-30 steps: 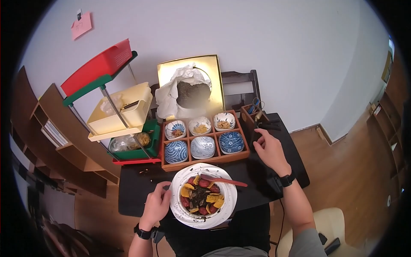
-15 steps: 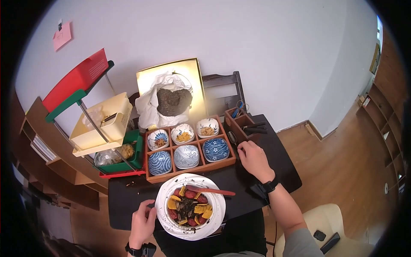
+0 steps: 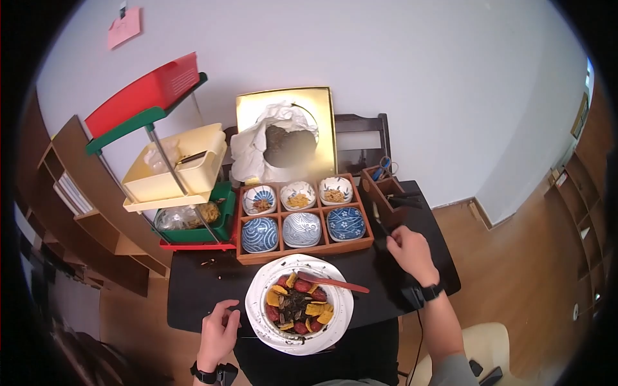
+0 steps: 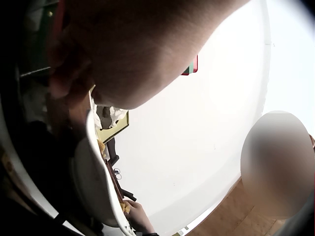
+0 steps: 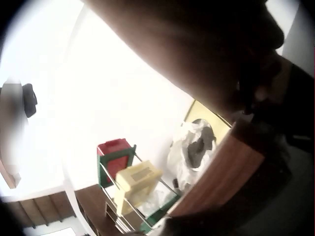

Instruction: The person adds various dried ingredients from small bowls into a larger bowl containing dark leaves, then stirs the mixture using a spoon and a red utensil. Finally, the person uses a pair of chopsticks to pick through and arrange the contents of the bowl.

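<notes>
My right hand pinches a slim dark tool with a small pale end, beside the right edge of the compartment box; I cannot tell its kind. Below the box, a white bowl stands on a white plate. Dark crumbly soil, red pieces and yellow pieces fill the bowl. Across its rim lies a reddish-brown wooden spoon or stick, its end pointing right. Just left of the plate, my left hand hovers with fingers loosely bent, holding nothing. In the right wrist view the fingers are in deep shadow.
A wooden compartment box holds several patterned bowls, some with dry bits. Right of it stands a wooden caddy with scissors. Behind leans a gold box with white paper and dark soil. A tiered rack stands left.
My right hand has drawn back from the caddy toward me, with the slim tool now showing at its fingertips. My left hand has come away from the plate's rim. The head view has shifted.
</notes>
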`<state>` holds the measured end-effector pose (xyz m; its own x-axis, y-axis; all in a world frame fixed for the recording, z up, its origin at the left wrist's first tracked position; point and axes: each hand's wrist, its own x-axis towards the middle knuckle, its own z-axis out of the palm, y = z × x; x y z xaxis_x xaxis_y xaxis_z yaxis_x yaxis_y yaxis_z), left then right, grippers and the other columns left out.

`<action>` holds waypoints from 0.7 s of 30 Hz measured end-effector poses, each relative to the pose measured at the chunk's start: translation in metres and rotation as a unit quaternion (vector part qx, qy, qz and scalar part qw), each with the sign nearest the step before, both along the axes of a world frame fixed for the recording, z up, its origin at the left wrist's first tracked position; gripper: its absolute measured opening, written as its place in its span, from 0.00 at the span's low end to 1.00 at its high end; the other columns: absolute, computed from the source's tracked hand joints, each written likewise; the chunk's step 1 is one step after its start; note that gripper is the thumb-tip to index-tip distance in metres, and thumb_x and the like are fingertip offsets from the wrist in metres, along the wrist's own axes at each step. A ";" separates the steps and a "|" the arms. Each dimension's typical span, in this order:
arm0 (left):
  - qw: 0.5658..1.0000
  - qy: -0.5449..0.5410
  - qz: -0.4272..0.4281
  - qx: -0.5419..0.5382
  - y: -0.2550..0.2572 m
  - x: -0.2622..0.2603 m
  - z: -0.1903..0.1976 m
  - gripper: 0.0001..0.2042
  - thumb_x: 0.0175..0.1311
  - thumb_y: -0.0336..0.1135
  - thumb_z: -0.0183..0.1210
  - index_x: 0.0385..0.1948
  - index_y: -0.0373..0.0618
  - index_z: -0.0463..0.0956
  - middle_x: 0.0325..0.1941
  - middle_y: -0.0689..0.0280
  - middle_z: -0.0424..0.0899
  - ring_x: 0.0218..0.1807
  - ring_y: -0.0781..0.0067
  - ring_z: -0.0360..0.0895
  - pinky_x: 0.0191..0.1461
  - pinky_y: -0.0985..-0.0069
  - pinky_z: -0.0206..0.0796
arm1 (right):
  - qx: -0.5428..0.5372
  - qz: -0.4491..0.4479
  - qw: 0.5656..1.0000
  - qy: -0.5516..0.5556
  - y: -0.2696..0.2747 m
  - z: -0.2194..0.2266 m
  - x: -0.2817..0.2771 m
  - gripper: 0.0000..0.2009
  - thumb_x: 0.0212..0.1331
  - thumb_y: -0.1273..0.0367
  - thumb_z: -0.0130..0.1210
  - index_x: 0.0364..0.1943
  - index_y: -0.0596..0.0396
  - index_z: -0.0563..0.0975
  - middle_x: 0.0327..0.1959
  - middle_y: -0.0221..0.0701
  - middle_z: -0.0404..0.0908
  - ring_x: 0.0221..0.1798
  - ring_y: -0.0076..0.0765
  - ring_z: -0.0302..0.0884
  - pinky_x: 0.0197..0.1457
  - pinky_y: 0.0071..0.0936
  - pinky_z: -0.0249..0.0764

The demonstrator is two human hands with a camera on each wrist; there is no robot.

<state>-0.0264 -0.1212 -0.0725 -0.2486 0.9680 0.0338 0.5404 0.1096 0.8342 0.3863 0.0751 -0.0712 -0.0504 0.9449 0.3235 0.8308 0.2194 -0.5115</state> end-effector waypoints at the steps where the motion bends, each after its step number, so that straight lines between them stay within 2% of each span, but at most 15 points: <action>1: 1.000 -0.010 0.008 0.003 -0.003 -0.002 -0.002 0.10 0.71 0.26 0.57 0.50 0.34 0.77 0.21 0.62 0.81 0.23 0.78 0.78 0.28 0.78 0.68 | -0.002 0.004 0.999 0.044 -0.011 0.010 0.001 0.10 0.62 0.66 0.62 0.35 0.60 0.80 0.28 0.42 0.85 0.32 0.49 0.85 0.37 0.39 0.78; 4: 0.997 0.000 0.049 0.062 -0.004 -0.014 -0.018 0.09 0.72 0.28 0.56 0.48 0.34 0.77 0.20 0.65 0.80 0.22 0.82 0.74 0.26 0.81 0.64 | 0.002 0.013 0.985 0.174 -0.034 0.017 0.001 0.08 0.66 0.69 0.60 0.38 0.61 0.81 0.25 0.36 0.82 0.27 0.36 0.80 0.34 0.31 0.74; 5: 0.995 -0.027 0.062 0.067 -0.002 -0.020 -0.025 0.09 0.72 0.28 0.56 0.48 0.35 0.77 0.20 0.66 0.79 0.21 0.83 0.73 0.26 0.81 0.63 | 0.005 0.016 0.976 0.216 -0.042 0.017 0.001 0.07 0.67 0.70 0.59 0.39 0.61 0.81 0.24 0.34 0.81 0.25 0.32 0.78 0.33 0.28 0.73; 6: 0.993 -0.055 0.075 0.073 0.001 -0.026 -0.032 0.08 0.73 0.29 0.56 0.47 0.35 0.77 0.19 0.68 0.78 0.21 0.84 0.72 0.25 0.82 0.61 | -0.038 0.023 0.963 0.266 -0.047 0.011 0.003 0.09 0.71 0.69 0.55 0.46 0.60 0.80 0.26 0.30 0.79 0.28 0.23 0.72 0.33 0.23 0.70; 9: 0.982 -0.107 0.091 0.128 0.016 -0.034 -0.050 0.08 0.75 0.31 0.54 0.47 0.38 0.77 0.18 0.74 0.73 0.19 0.88 0.67 0.23 0.84 0.56 | -0.020 0.043 0.955 0.293 -0.065 -0.004 -0.009 0.11 0.72 0.69 0.53 0.53 0.58 0.78 0.28 0.28 0.77 0.30 0.21 0.73 0.35 0.22 0.70; 10: 0.976 -0.132 0.091 0.145 0.020 -0.035 -0.056 0.08 0.76 0.32 0.53 0.47 0.39 0.77 0.18 0.75 0.72 0.18 0.89 0.65 0.21 0.85 0.54 | -0.043 0.063 0.945 0.318 -0.070 -0.013 -0.012 0.14 0.73 0.69 0.52 0.59 0.57 0.74 0.27 0.27 0.74 0.31 0.21 0.71 0.36 0.22 0.69; 11: 0.970 -0.157 0.092 0.163 0.021 -0.036 -0.060 0.08 0.77 0.32 0.53 0.47 0.40 0.76 0.17 0.77 0.70 0.18 0.90 0.63 0.20 0.86 0.52 | -0.039 0.078 0.938 0.335 -0.073 -0.023 -0.016 0.14 0.73 0.70 0.51 0.60 0.55 0.73 0.25 0.25 0.69 0.28 0.20 0.68 0.34 0.21 0.68; 13: 0.962 -0.174 0.083 0.193 0.023 -0.029 -0.053 0.07 0.78 0.34 0.53 0.47 0.42 0.77 0.17 0.77 0.69 0.17 0.90 0.62 0.20 0.86 0.51 | -0.019 0.109 0.920 0.376 -0.073 -0.050 -0.021 0.14 0.76 0.69 0.48 0.61 0.55 0.72 0.26 0.19 0.64 0.23 0.12 0.60 0.23 0.15 0.59; 16: 0.958 -0.177 0.079 0.213 0.025 -0.028 -0.065 0.08 0.77 0.35 0.53 0.46 0.42 0.77 0.17 0.77 0.69 0.17 0.90 0.62 0.20 0.86 0.51 | -0.010 0.089 0.905 0.417 -0.075 -0.066 -0.022 0.14 0.76 0.69 0.48 0.61 0.55 0.71 0.26 0.19 0.64 0.22 0.12 0.59 0.21 0.14 0.58; 17: 0.962 -0.157 0.078 0.210 0.025 -0.027 -0.067 0.08 0.77 0.35 0.54 0.46 0.42 0.77 0.17 0.77 0.69 0.17 0.90 0.62 0.20 0.85 0.51 | -0.010 0.088 0.904 0.419 -0.076 -0.071 -0.020 0.13 0.76 0.69 0.49 0.60 0.56 0.72 0.26 0.20 0.66 0.22 0.13 0.61 0.23 0.15 0.60; 19: 0.956 -0.186 0.087 0.211 0.026 -0.028 -0.068 0.08 0.77 0.36 0.54 0.46 0.42 0.78 0.17 0.77 0.70 0.17 0.90 0.62 0.20 0.85 0.51 | -0.006 0.080 0.901 0.426 -0.082 -0.074 -0.017 0.12 0.75 0.69 0.50 0.57 0.57 0.74 0.27 0.22 0.70 0.24 0.15 0.66 0.26 0.17 0.64; 21: 0.956 -0.192 0.090 0.204 0.025 -0.028 -0.066 0.08 0.77 0.36 0.54 0.46 0.42 0.78 0.17 0.77 0.70 0.18 0.90 0.62 0.20 0.86 0.51 | -0.034 0.081 0.862 0.499 -0.082 -0.062 -0.017 0.12 0.74 0.70 0.52 0.56 0.58 0.75 0.28 0.24 0.73 0.23 0.15 0.66 0.24 0.16 0.64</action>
<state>-0.0547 -0.0965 -0.1388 -0.4798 0.8341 0.2723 0.1893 -0.2047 0.9603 0.3693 -0.0065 -0.1330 0.0885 0.9700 0.2264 -0.0700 0.2328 -0.9700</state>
